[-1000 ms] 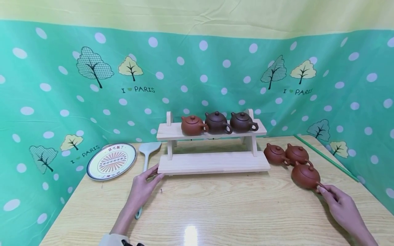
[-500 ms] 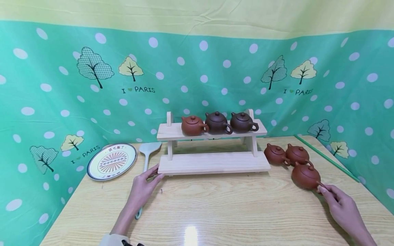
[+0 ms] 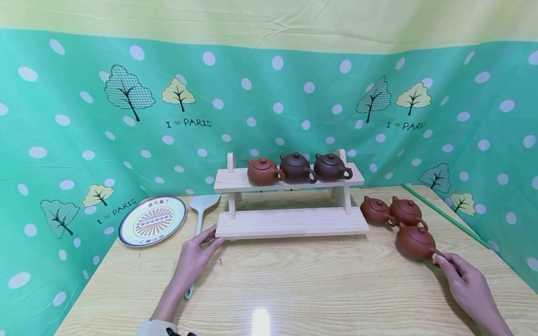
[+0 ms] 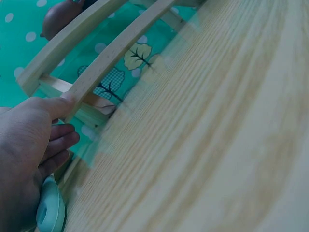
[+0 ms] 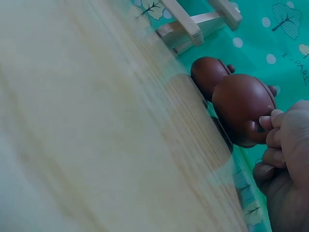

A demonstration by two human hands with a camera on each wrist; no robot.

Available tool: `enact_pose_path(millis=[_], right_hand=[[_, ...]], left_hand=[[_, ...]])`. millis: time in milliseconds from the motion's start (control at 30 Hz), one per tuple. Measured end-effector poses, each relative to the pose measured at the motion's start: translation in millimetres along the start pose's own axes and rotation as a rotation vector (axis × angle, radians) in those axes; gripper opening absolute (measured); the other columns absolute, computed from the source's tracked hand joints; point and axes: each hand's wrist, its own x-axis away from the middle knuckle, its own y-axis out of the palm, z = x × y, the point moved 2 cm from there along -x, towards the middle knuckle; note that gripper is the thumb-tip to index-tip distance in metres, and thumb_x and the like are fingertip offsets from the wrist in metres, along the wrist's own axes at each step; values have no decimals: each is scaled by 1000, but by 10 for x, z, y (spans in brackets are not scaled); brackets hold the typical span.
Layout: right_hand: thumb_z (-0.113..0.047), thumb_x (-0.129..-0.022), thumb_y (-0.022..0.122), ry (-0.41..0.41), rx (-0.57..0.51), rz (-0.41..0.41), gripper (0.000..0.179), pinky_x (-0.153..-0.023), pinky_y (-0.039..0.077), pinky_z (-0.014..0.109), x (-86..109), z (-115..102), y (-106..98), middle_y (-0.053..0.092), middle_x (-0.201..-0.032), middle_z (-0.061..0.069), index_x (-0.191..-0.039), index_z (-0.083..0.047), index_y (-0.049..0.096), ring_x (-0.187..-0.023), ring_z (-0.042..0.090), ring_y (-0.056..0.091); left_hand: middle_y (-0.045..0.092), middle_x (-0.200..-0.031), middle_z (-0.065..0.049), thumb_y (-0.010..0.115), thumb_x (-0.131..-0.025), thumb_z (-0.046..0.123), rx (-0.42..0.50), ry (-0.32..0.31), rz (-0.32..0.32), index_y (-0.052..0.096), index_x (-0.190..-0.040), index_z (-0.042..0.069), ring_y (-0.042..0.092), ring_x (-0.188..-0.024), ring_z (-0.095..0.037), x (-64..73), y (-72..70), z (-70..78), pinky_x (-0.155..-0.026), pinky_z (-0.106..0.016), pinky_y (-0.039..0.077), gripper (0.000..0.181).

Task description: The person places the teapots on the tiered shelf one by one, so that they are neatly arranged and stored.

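Observation:
My right hand point(image 3: 472, 284) pinches the handle of a reddish-brown teapot point(image 3: 416, 242), at the right of the table in the head view. In the right wrist view this teapot point(image 5: 241, 106) is close over the tabletop, its shadow below. Two similar teapots, one point(image 3: 377, 211) beside the shelf and one point(image 3: 406, 211) further right, stand just behind it. My left hand point(image 3: 196, 252) holds the left end of the lower board of a two-tier wooden shelf point(image 3: 292, 223), thumb at the front corner. On its upper board are a reddish teapot point(image 3: 262, 171) and two dark brown teapots, one central point(image 3: 295, 168), one right point(image 3: 329, 167).
A pale green spatula point(image 3: 201, 212) lies left of the shelf, its handle passing under my left forearm. Further left is a patterned plate point(image 3: 152, 220). A green stick point(image 3: 447, 217) lies along the right edge, and a green dotted curtain point(image 3: 277, 107) encloses the table.
The teapot in my right hand has shifted very slightly left. My left hand and the shelf stay where they were.

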Motion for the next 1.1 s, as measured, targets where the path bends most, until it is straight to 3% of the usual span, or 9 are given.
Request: enact_pose_path(millis=[267,867,967,1100], right_hand=[[-25,-111,50,-13,-51,14,34,-53,27,31,34,-68,-18,55,-77,0,-115,6,65,-66,10,39],[-21,-110,54,-57,-157,9,28,-50,31,33,31,-327,17,61,-81,-4,-114,4,65,-65,12,40],[-17,-109,55,-93,-169,17,24,-51,34,28,8,-391,36,65,-83,-9,-113,5,67,-68,8,44],[-8,-107,57,-146,-195,24,20,-61,42,11,-24,-471,76,69,-91,-20,-112,8,68,-80,-4,54]], left_hand=[[72,-123,-15,78,-96,27,5,-12,-3,62,-141,2,68,-116,-32,-2,-2,-10,-103,-48,52,54],[72,-124,-15,77,-97,27,21,-16,-10,62,-141,2,67,-117,-31,-10,-15,-5,-102,-45,53,53],[72,-124,-16,77,-97,26,31,-17,-10,61,-141,2,67,-118,-31,-11,-16,-4,-102,-43,53,53],[72,-124,-16,77,-97,24,49,-14,-12,61,-141,1,67,-119,-31,-10,-13,-9,-100,-39,54,53]])
